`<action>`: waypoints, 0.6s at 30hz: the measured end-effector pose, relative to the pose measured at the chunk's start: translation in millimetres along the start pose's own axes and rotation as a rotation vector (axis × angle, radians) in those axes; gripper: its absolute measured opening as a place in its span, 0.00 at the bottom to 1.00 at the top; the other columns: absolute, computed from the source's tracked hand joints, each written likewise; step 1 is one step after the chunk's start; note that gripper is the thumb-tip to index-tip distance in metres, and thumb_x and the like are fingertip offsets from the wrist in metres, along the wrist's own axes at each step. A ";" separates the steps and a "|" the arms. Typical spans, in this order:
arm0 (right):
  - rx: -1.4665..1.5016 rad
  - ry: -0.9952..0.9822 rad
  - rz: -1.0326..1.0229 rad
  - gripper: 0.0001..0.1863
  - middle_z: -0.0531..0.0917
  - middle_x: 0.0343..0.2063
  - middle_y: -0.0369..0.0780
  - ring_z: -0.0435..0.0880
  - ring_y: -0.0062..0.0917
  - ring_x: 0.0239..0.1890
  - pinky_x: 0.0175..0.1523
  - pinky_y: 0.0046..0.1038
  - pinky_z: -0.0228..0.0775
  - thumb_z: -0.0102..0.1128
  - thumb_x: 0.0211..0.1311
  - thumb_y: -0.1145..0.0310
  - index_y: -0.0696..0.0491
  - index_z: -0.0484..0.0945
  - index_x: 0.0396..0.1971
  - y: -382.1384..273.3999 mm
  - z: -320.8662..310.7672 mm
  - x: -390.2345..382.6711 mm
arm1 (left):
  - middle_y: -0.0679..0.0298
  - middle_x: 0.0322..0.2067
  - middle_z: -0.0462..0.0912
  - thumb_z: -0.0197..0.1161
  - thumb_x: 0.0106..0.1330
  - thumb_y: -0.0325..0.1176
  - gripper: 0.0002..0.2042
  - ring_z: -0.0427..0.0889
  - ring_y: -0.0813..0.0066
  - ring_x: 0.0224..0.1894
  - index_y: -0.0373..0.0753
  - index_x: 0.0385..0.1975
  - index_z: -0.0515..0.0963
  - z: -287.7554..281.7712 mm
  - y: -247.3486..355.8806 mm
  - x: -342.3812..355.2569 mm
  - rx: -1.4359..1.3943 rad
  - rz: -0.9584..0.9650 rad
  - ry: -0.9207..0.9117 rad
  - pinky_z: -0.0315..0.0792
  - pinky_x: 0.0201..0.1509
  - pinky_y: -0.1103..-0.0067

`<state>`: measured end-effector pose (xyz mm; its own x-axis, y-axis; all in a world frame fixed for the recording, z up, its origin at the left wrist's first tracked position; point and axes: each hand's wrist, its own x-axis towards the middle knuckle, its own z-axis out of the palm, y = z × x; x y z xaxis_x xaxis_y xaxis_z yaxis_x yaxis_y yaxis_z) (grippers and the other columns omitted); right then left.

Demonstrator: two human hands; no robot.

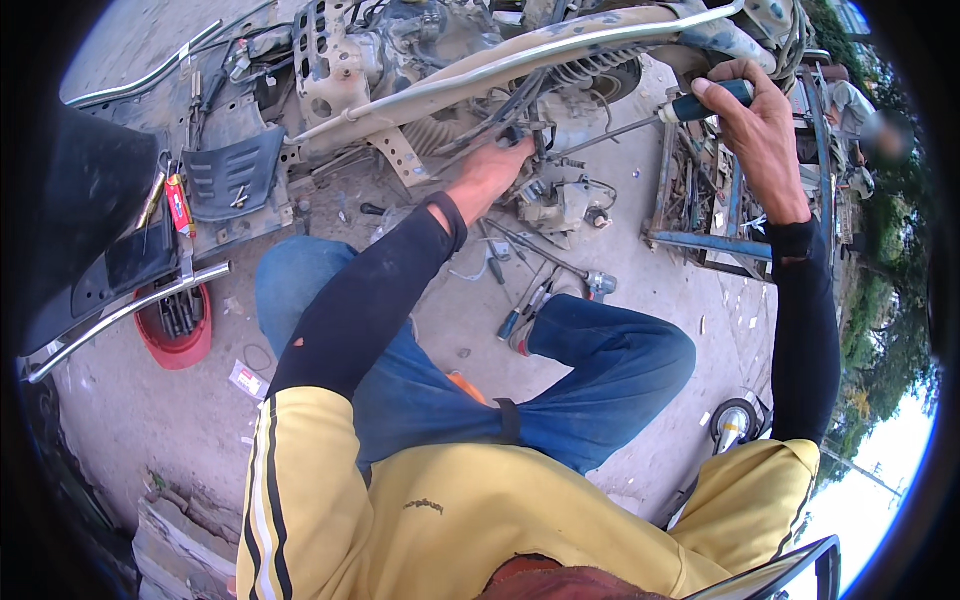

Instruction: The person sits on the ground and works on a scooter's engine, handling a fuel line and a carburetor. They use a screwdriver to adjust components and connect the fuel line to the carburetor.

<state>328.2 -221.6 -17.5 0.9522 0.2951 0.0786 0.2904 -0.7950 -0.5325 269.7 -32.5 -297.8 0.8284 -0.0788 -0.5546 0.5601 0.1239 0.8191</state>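
My right hand (752, 115) is wrapped round the dark green handle of a long screwdriver (710, 101). Its metal shaft slants down and left into the underside of a stripped motorbike frame (440, 85). Close to the shaft's far end, my left hand (500, 165) reaches in under the frame tube, its fingers bent against a small dark part (540, 140). What those fingers grip is partly hidden. Just below them, a greasy metal engine part (567, 207) lies on the ground between my feet and the frame.
An impact wrench (600, 284) and several hand tools lie between my legs. To the right stands a blue metal rack (715, 243) full of parts. A red bowl (175, 345) of dark pieces sits at left, below a black plastic panel (235, 175). Another person (850, 105) is at far right.
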 end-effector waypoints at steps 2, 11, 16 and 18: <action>-0.006 0.001 0.050 0.15 0.77 0.22 0.29 0.65 0.08 0.22 0.26 0.16 0.52 0.69 0.66 0.59 0.56 0.80 0.40 0.6 -0.8 0.1 | 0.51 0.64 0.74 0.71 0.57 0.64 0.49 0.73 0.65 0.65 0.31 0.70 0.66 1.2 0.1 0.5 0.022 0.018 0.018 0.63 0.68 0.75; -0.116 -0.136 -0.110 0.17 0.77 0.26 0.32 0.72 0.14 0.28 0.33 0.21 0.65 0.69 0.68 0.58 0.56 0.79 0.44 -2.0 -11.3 -4.1 | 0.51 0.60 0.79 0.69 0.59 0.64 0.47 0.78 0.65 0.61 0.29 0.68 0.68 4.0 -7.7 12.4 0.146 0.037 0.064 0.66 0.65 0.77; -0.402 -0.314 -0.616 0.16 0.80 0.35 0.44 0.81 0.30 0.37 0.45 0.33 0.74 0.68 0.67 0.62 0.55 0.79 0.47 -28.0 -18.7 8.7 | 0.48 0.60 0.79 0.68 0.59 0.66 0.49 0.78 0.62 0.63 0.29 0.69 0.67 8.1 -6.0 12.4 0.220 0.030 0.131 0.67 0.66 0.75; -0.614 -0.432 -0.466 0.22 0.78 0.35 0.43 0.78 0.29 0.34 0.38 0.31 0.72 0.66 0.69 0.52 0.57 0.80 0.47 -42.0 -20.0 17.9 | 0.46 0.60 0.79 0.66 0.60 0.68 0.49 0.77 0.59 0.64 0.29 0.69 0.66 7.4 -3.1 8.3 0.255 0.057 0.154 0.67 0.68 0.73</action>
<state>334.9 -193.5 23.1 0.6412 0.7361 -0.2170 0.7582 -0.6513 0.0309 274.9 -40.9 -303.9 0.8591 0.0742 -0.5065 0.5119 -0.1304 0.8491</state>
